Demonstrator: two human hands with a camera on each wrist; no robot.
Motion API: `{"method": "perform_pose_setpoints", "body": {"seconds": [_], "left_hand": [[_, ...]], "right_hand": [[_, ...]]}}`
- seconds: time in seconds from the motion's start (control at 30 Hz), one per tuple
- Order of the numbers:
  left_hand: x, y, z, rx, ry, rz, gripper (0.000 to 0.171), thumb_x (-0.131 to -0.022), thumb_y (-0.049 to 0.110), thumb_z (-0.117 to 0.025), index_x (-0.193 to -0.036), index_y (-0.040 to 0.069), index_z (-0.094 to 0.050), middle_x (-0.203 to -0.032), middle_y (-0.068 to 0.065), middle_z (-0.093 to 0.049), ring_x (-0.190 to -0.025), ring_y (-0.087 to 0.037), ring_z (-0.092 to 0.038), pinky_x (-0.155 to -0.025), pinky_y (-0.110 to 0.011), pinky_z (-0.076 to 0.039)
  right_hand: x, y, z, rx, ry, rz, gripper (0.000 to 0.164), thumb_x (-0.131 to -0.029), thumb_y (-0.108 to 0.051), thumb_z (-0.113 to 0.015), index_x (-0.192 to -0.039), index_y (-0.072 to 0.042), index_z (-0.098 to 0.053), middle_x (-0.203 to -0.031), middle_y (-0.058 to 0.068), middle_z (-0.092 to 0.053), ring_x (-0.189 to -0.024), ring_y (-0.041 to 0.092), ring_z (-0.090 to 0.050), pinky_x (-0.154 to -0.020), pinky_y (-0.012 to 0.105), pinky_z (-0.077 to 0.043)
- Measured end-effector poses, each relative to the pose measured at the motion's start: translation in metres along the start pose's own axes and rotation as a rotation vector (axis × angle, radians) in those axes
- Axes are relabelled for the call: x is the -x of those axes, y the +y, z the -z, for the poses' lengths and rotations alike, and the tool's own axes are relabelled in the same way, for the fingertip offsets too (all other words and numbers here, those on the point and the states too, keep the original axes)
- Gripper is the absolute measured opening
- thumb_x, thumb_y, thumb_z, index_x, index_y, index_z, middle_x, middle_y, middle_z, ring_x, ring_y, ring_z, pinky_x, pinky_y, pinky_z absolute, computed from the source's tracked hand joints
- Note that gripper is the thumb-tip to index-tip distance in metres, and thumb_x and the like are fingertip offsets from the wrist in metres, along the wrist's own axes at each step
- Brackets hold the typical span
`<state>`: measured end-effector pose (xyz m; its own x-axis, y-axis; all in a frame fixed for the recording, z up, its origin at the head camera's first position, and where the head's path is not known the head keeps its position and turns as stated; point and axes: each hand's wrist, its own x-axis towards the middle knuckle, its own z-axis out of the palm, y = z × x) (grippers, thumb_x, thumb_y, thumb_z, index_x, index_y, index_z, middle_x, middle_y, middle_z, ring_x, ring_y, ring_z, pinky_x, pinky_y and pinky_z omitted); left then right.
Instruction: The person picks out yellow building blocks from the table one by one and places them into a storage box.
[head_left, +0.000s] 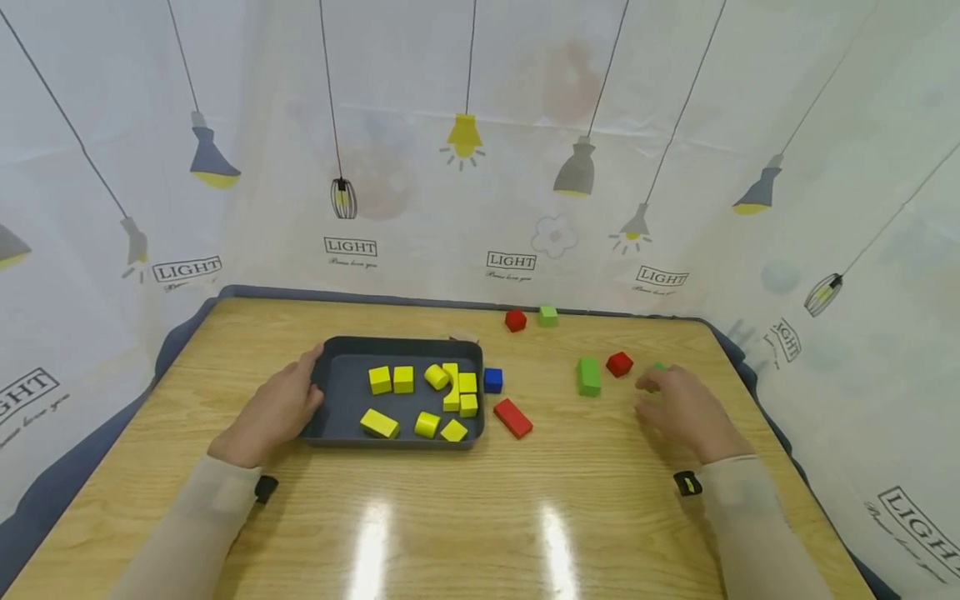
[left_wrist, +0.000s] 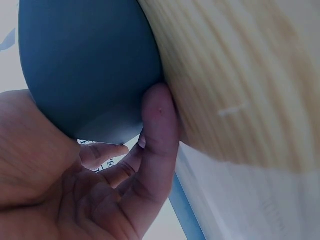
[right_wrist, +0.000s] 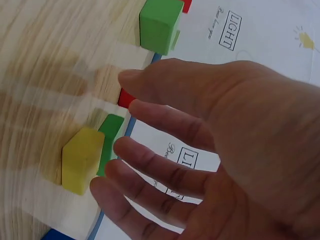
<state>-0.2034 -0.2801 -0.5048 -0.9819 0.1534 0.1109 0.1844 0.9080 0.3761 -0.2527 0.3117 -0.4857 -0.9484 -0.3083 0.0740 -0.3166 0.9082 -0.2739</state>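
My left hand (head_left: 273,412) grips the left end of a dark grey tray (head_left: 341,343). The left wrist view has the tray's wall (left_wrist: 92,65) close up, with a fingertip against its lower edge. Several yellow blocks lie in the tray, among them a cylinder (head_left: 427,425) and an arch (head_left: 452,388). Above the table at the right, my right hand (head_left: 686,410) has its fingers spread and holds nothing. Near its fingertips in the right wrist view are a yellow block (right_wrist: 82,160) and a green block (right_wrist: 111,142). From the head view, the hand hides that yellow block.
Right of the tray lie a blue cube (head_left: 492,381) and a red rectangular block (head_left: 513,418). Farther right are a green block (head_left: 588,377) and a red block (head_left: 619,364). Another red block (head_left: 515,320) and a green cube (head_left: 548,317) sit by the table's back edge.
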Motion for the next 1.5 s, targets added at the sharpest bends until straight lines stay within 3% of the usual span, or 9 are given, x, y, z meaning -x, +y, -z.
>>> {"method": "perform_pose_setpoints", "body": {"seconds": [0.4, 0.7, 1.5], "left_hand": [[0.0, -0.001, 0.002, 0.007, -0.017, 0.011, 0.066, -0.101, 0.008, -0.05, -0.157, -0.005, -0.018, -0.103, -0.02, -0.059, -0.069, -0.021, -0.052, -0.063, -0.036, -0.046], [0.0, 0.0, 0.001, 0.001, -0.009, 0.003, 0.065, -0.101, 0.007, -0.051, -0.157, -0.005, -0.019, -0.096, -0.016, -0.058, -0.068, -0.021, -0.051, -0.062, -0.036, -0.045], [0.001, 0.001, 0.004, 0.014, -0.017, -0.011, 0.065, -0.101, 0.006, -0.049, -0.157, -0.005, -0.017, -0.09, -0.013, -0.056, -0.064, -0.019, -0.049, -0.058, -0.035, -0.044]], "right_hand": [[0.004, 0.014, 0.005, 0.012, -0.088, -0.044, 0.034, -0.085, -0.018, -0.08, -0.113, -0.002, -0.07, -0.109, 0.023, -0.065, -0.1, 0.04, -0.06, -0.082, 0.055, -0.05], [0.006, 0.017, 0.005, -0.008, -0.136, -0.082, 0.03, -0.085, -0.012, -0.079, -0.112, -0.002, -0.071, -0.111, 0.022, -0.066, -0.101, 0.04, -0.06, -0.082, 0.055, -0.051], [0.003, 0.016, 0.006, -0.014, -0.128, -0.106, 0.023, -0.081, -0.005, -0.076, -0.103, -0.003, -0.071, -0.097, 0.015, -0.065, -0.085, 0.03, -0.057, -0.075, 0.047, -0.05]]}}
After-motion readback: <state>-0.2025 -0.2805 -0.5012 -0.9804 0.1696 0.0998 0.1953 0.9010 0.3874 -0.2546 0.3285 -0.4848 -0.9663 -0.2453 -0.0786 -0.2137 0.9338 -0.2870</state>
